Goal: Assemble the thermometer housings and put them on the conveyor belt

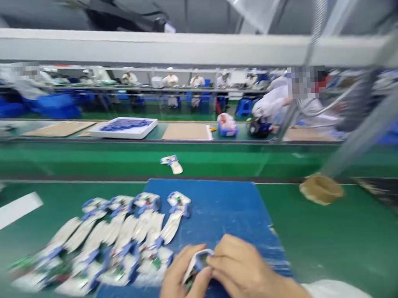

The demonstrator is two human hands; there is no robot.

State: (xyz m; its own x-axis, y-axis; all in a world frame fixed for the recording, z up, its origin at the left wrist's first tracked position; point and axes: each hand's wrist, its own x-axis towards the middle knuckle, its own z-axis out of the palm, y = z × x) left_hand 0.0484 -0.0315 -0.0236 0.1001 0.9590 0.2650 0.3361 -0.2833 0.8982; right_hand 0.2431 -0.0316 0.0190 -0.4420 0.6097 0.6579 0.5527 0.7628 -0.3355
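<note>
Over the lower part of the blue mat [222, 206], my left hand [180, 280] is closed round a white and blue plastic housing [202, 260] with green and red parts inside. My right hand [243, 267] pinches the upper right edge of that same housing; its fingertips partly cover it. To the left lie several similar white and blue handheld devices [147, 199] in two rows, their insides showing green boards. One device [179, 204] rests a little apart at the right end of the upper row.
A similar device [173, 163] lies on the green conveyor belt [119, 160] beyond the bench. A tape roll [321, 188] sits at right by a slanted metal post [356, 130]. Across the belt are a white tray [127, 133] of blue parts and a person in white [277, 99].
</note>
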